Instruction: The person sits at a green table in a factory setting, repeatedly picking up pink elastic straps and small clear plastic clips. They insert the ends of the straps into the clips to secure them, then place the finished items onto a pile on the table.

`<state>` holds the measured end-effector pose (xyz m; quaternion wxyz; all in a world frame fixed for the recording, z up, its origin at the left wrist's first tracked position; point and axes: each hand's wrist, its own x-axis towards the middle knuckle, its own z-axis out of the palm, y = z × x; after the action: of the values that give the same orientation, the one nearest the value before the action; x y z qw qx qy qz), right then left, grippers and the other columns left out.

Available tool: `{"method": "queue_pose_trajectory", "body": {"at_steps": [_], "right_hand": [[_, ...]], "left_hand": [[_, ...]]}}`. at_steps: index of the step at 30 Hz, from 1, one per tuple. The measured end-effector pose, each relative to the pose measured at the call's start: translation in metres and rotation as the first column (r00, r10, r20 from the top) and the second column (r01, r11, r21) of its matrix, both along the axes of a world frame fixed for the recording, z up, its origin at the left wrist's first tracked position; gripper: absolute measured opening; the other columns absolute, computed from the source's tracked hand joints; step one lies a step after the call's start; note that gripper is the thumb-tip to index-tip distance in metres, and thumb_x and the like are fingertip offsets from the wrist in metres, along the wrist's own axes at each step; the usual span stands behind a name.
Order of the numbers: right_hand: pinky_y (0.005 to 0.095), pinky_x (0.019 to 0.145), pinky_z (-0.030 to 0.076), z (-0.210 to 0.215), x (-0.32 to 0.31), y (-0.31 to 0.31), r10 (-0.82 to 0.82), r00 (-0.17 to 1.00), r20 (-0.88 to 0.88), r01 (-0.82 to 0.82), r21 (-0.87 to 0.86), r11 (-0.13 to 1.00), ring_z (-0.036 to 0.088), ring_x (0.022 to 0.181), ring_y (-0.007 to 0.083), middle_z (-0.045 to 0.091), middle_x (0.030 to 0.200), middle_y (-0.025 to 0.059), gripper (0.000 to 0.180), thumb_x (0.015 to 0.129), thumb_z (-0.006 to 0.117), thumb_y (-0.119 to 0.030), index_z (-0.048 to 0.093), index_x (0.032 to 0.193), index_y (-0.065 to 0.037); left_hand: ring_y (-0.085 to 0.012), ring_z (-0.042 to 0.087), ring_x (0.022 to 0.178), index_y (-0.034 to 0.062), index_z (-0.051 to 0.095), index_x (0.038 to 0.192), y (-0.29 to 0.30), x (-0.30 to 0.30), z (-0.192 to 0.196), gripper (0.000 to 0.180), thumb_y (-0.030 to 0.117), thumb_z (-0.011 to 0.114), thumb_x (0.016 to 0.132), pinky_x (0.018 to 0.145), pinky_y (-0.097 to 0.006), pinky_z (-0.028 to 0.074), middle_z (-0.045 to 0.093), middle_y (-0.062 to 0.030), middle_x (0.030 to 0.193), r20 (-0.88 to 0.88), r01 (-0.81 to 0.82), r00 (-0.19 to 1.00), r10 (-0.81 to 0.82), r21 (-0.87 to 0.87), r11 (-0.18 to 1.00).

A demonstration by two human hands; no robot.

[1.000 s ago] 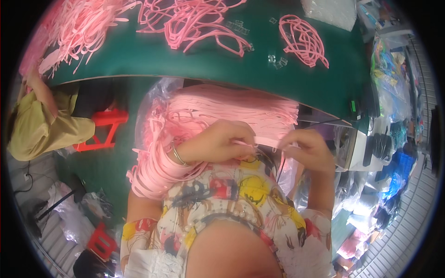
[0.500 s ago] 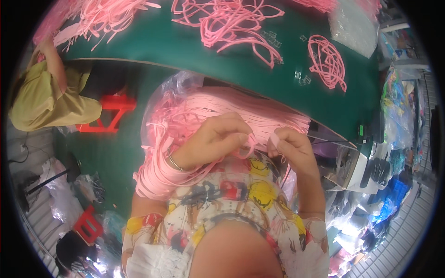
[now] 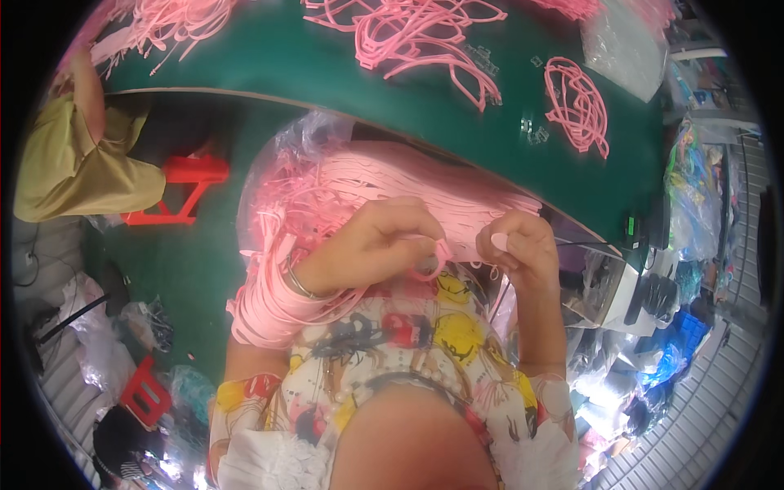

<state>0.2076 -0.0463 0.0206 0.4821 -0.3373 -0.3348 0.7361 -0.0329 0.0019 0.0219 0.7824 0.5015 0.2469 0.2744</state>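
Observation:
My left hand is closed in a pinch on a thin pink strap, whose end curls in a small loop beyond the fingertips. To its right, my right hand is closed with bent fingers. A pale pink patch shows at its fingertips and a thin loop hangs below; what it grips is too small to tell. A thick bundle of pink straps drapes over my left forearm beside a bracelet. Behind both hands, a wide layer of pink straps lies across my lap under the table's edge, partly in clear plastic.
On the green table lie a loose pink strap pile, a smaller coil and several clear clips. A person's mustard-coloured garment and a red stool are at the left. Plastic bags crowd the right side.
My right hand has turned and its fingers have curled in more; the flat pink piece at its fingertips shows less. The loop at my left hand stands out more. The view has shifted slightly.

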Motion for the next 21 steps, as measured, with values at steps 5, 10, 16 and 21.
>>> {"method": "queue_pose_trajectory", "body": {"at_steps": [5, 10, 16, 21], "right_hand": [[0.027, 0.05, 0.027, 0.0, 0.0, 0.005, -0.003, 0.986, -0.164, 0.025, 0.128, 0.992, 0.035, 0.049, 0.0096, 0.041, 0.054, -0.0011, 0.022, 0.092, 0.054, -0.02, 0.053, 0.076, -0.004], [0.0285, 0.053, 0.028, -0.003, 0.006, 0.011, -0.071, 0.91, -0.408, 0.156, 0.179, 0.971, 0.034, 0.048, 0.011, 0.038, 0.054, -0.0024, 0.026, 0.096, 0.046, -0.026, 0.047, 0.074, -0.01], [0.0282, 0.057, 0.028, 0.001, 0.015, 0.015, -0.151, 0.798, -0.583, 0.27, 0.123, 0.955, 0.033, 0.048, 0.01, 0.038, 0.054, -0.003, 0.022, 0.096, 0.041, -0.024, 0.049, 0.077, -0.014], [0.0279, 0.058, 0.028, 0.001, 0.019, 0.014, -0.216, 0.759, -0.614, 0.309, 0.048, 0.95, 0.032, 0.047, 0.0096, 0.037, 0.053, -0.003, 0.023, 0.096, 0.039, -0.021, 0.049, 0.077, -0.013]], "left_hand": [[-0.0135, 0.056, 0.072, -0.0031, 0.062, 0.089, 0.0, 0.006, -0.004, 0.01, 0.005, 0.057, 0.086, 0.067, -0.028, 0.045, 0.054, -0.0063, 0.081, 0.032, 0.052, 0.998, -0.049, -0.106, 0.993], [-0.0141, 0.056, 0.074, -0.0002, 0.065, 0.087, 0.005, 0.012, -0.003, 0.01, 0.008, 0.062, 0.083, 0.068, -0.029, 0.045, 0.056, -0.0081, 0.081, -0.08, 0.115, 0.99, -0.114, 0.007, 0.993], [-0.0088, 0.056, 0.077, 0.0, 0.062, 0.095, 0.008, 0.022, -0.028, 0.017, 0.009, 0.069, 0.082, 0.063, -0.021, 0.043, 0.059, -0.0035, 0.089, -0.157, 0.118, 0.985, -0.072, 0.307, 0.944], [-0.0052, 0.053, 0.072, 0.0019, 0.06, 0.098, 0.015, 0.014, -0.02, 0.017, 0.012, 0.065, 0.086, 0.061, -0.02, 0.042, 0.059, -0.002, 0.086, -0.172, 0.22, 0.956, -0.239, -0.124, 0.968]]}}
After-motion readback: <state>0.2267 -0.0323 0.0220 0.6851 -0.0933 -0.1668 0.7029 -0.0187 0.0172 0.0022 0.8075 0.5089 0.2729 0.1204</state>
